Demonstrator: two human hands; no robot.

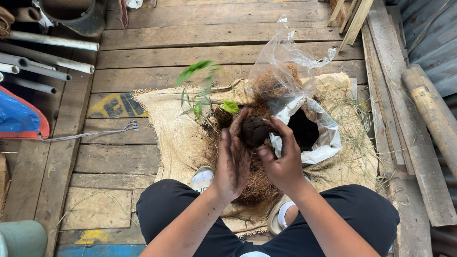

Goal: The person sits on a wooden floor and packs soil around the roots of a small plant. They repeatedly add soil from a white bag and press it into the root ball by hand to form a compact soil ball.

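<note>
Left hand: the left hand [233, 159] is held up with the palm facing inward, fingers spread loosely and smeared with dark soil; it presses against the left side of the soil ball [254, 131] without closing around it.
Right hand: the right hand [282, 157] is curled, with its fingertips and thumb closed on the right side of the soil ball.
Soil ball: a dark, round lump held up between both hands, above the pile of coconut fibre [257, 183].
Seedlings: small green plants [200, 97] with thin stems stand just beyond the left hand, their roots near the fibre.
White bag: an open white bag [323, 138] with dark soil inside lies just right of the hands.
Clear bag: a crumpled clear plastic bag [285, 62] holding brown fibre stands behind the white bag.
Sack: a burlap sack [166, 123] is spread flat on the plank floor [190, 33], under the fibre, bags and plants.
Pipes: grey pipes [47, 62] lie at the far left, well apart from the hands.
</note>
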